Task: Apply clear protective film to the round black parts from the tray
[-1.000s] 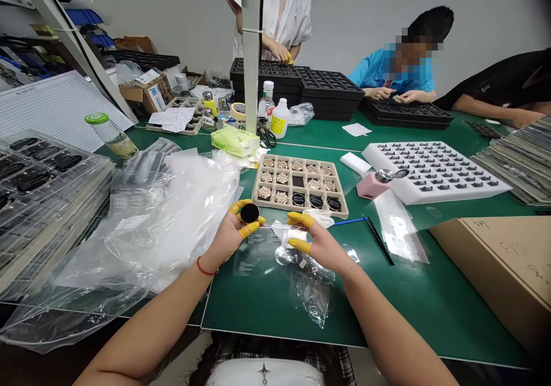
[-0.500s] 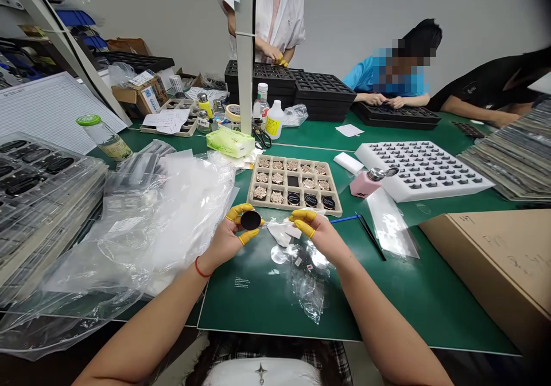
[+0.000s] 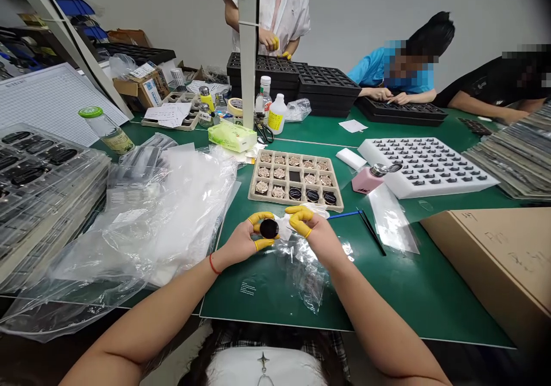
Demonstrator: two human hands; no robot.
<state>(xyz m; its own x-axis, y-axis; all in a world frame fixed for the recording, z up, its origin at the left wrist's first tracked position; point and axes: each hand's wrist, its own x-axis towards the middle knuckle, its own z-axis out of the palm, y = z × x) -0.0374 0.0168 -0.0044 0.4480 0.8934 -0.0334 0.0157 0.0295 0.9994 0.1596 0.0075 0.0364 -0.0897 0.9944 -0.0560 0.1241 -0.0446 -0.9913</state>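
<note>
My left hand (image 3: 245, 241), with yellow finger cots on, grips a round black disc (image 3: 269, 229) like a watch head by its rim, its dark face turned toward me. Just to the right, my right hand (image 3: 316, 231), also in yellow finger cots, has its thumb and fingers pinched together close to the disc. Whatever sits between those fingertips is too small to make out. White wipe pieces (image 3: 284, 226) show between the two hands. Behind them stands a beige compartment tray (image 3: 253, 194) with rose-gold watch heads (image 3: 279, 172) and several black discs (image 3: 312, 196) in its front row.
Clear plastic film (image 3: 307, 277) lies below my hands. Black tweezers (image 3: 371, 232), a pink bottle (image 3: 367, 182) and a white foam tray (image 3: 398, 188) are to the right, with a cardboard box (image 3: 486, 248) nearer. Plastic bags (image 3: 172, 202) cover the left. Co-workers sit and stand opposite.
My left hand has moved right with the black disc, bringing it close to my right hand. My right hand has shifted slightly, its fingertips now nearer the disc.
</note>
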